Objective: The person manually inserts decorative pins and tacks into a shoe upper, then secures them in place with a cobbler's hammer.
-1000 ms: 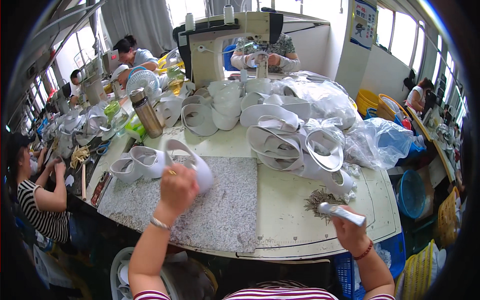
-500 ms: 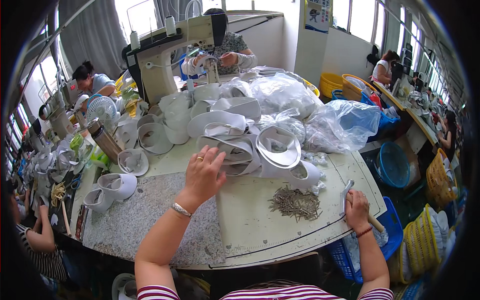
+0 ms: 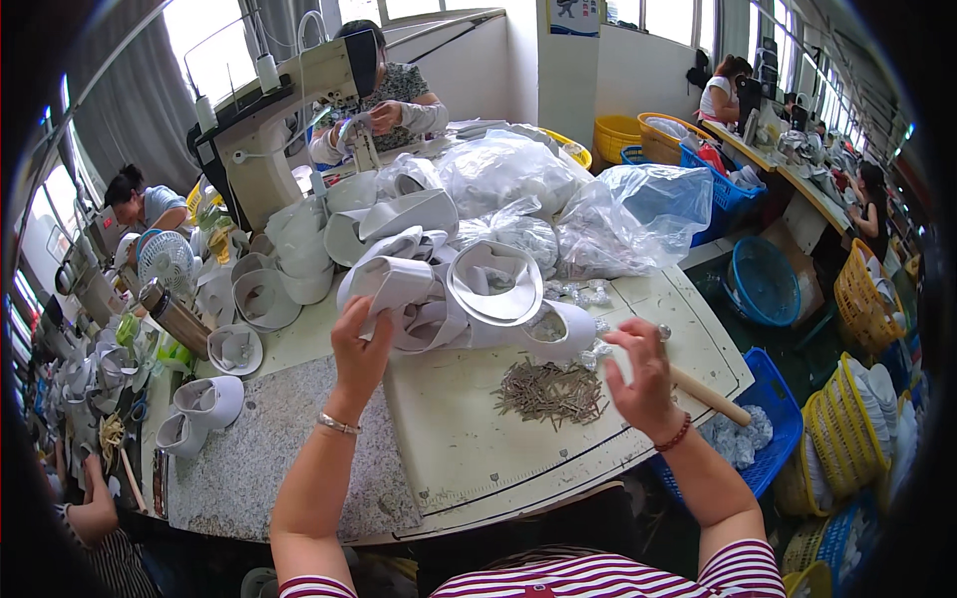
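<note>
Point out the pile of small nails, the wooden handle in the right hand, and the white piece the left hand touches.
pile of small nails (image 3: 551,391), head view, middle of the heap.
wooden handle (image 3: 710,396), head view, shaft past the right hand.
white piece (image 3: 391,284), head view, folded upper surface.

Left hand (image 3: 359,344) stretched forward, fingers closing, right hand (image 3: 643,377) raised, fingers curled, both forearms bare

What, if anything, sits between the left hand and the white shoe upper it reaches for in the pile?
Nothing visible does. The left hand already touches the white shoe upper at the near edge of the pile. The right hand, holding a wooden-handled hammer, is apart, beyond the nail heap.
</note>
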Available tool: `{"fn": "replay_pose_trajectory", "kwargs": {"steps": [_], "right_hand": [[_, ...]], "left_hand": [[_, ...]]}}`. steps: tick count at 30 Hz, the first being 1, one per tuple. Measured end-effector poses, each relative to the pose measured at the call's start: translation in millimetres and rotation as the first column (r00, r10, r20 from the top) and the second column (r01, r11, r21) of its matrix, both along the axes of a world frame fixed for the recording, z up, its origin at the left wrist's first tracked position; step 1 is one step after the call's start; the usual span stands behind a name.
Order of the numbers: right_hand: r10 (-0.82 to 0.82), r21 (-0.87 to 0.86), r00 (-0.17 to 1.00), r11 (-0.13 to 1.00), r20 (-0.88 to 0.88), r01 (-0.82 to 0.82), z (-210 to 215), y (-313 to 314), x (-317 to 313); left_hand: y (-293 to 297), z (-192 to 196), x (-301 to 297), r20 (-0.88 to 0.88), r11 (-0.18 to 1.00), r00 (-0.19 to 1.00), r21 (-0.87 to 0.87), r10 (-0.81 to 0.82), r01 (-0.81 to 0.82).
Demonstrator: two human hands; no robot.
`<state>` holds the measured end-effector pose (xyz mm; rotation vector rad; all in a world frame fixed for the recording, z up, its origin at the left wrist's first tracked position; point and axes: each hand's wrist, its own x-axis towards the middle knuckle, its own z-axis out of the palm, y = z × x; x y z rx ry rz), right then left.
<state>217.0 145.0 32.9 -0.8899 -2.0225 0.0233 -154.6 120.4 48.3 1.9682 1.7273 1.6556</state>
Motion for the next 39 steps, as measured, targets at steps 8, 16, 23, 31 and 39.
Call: {"fn": "replay_pose_trajectory", "kwargs": {"steps": [8,16,23,31,39], "right_hand": [[0.409,-0.089,0.912,0.908,-0.027,-0.409,27.4,-6.5,-116.2],[0.365,-0.027,0.920,0.931,0.144,-0.365,-16.8,34.0,-145.0],[0.217,-0.203,0.887,0.968,0.408,-0.144,-38.1,-11.3,-67.5],[0.229,-0.042,0.922,0.973,0.312,-0.228,-61.1,-11.8,-42.0],[0.136,-0.086,0.974,0.989,0.179,-0.122,-51.8,-20.3,-13.8]], "left_hand": [[-69.2,25.2,43.7,0.296,0.928,0.892,-0.044,-0.342,0.371],[-138.4,52.0,56.4,0.031,0.947,0.947,0.026,-0.320,0.319],[-124.7,9.8,42.2,-0.601,0.944,0.772,-0.083,0.208,-0.319],[-69.1,5.5,112.6,-0.511,0.916,0.822,-0.401,-0.252,0.032],[14.9,-30.4,170.2,-0.271,0.814,0.824,-0.476,-0.497,0.334]]}}
